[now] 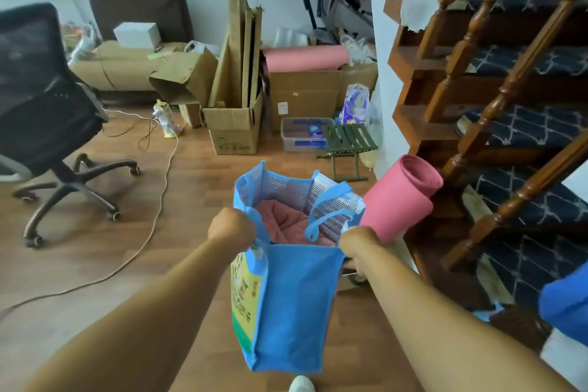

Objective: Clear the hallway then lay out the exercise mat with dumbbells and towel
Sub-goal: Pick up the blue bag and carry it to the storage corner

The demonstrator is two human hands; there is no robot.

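I've got both hands holding the blue bag (296,305) open above the wood floor (178,200), close to its stair-side edge. Left hand (232,227) is fisted on the bag's left rim. Right hand (356,243) is curled at the right rim, fingertips hidden, so I can't tell the exact pinch. Rolled pink mat (401,197) juts up just past the right hand. Pink towel (283,223) lies inside the bag. Office chair (47,99) is well apart, toward the floor's left edge.

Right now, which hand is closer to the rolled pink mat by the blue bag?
Right. The right hand grips the blue bag right beside the rolled pink mat; the left hand grips the bag's opposite edge, farther off.
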